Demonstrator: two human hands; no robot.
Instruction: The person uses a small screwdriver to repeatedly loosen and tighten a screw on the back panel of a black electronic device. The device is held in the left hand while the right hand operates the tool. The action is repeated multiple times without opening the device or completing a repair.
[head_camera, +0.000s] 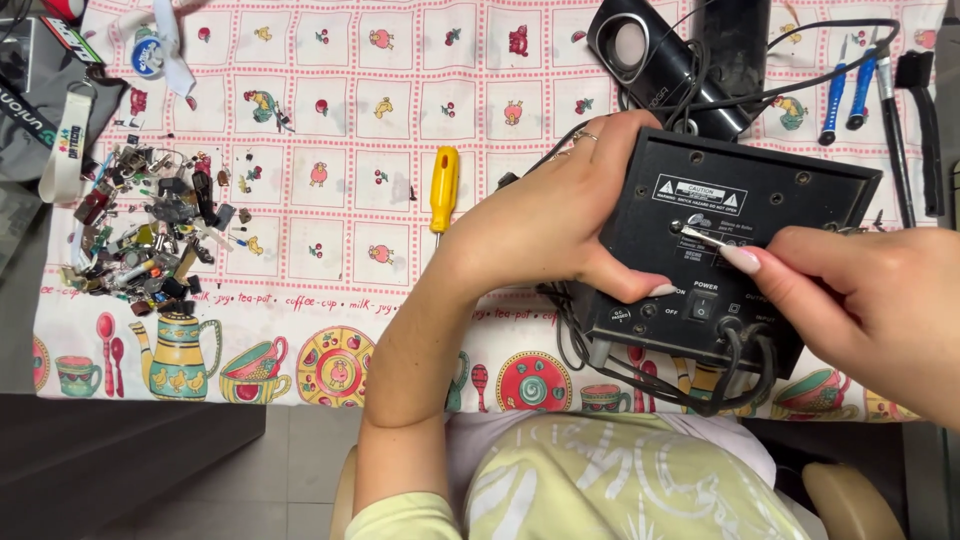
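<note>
Label: a white-edged rectangular sticker with warning triangles sits high on the box's back panel; smaller white print lies below it.
Box: black speaker box, back panel up, tilted at the table's near edge on a patterned cloth; switch, jacks and black cables along its lower edge.
Left hand: left hand wraps the box's left side, thumb pressed on the panel.
Right hand: right hand pinches a thin metal tool, its tip at a panel screw.
Nearby: yellow screwdriver; heap of small parts.
</note>
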